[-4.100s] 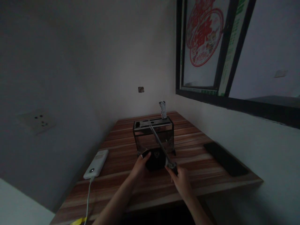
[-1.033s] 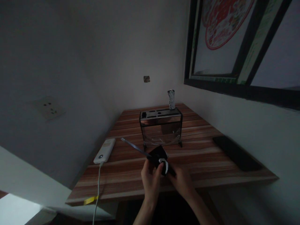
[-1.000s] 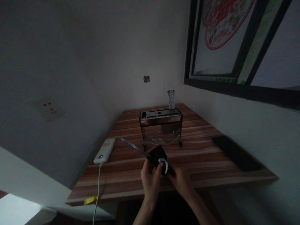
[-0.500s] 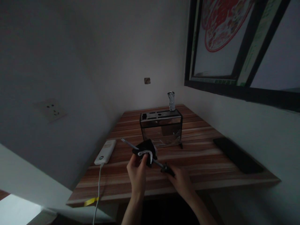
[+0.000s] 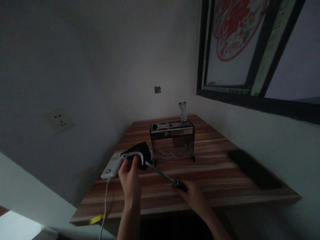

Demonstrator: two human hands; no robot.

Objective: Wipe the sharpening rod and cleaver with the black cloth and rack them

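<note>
My left hand pinches a folded black cloth with a white edge, fingers and thumb closed on it. My right hand is wrapped around the black handle of a honing rod, a slim metal shaft with a small guard. Its far end meets the cloth's lower right side, where the tip is hidden or just touching; I cannot tell which. Beyond both hands stands a clear-sided knife block with a slotted metal top.
A patterned upright object stands at the block's right end. On the left lies a white power bank with a cable, beside yellow tape. A flat black object rests at right on the wooden table. Walls enclose the table.
My left hand and the cloth have moved left along the rod, away from my right hand. The rod's tip, bare beyond the cloth before, no longer sticks out there.
</note>
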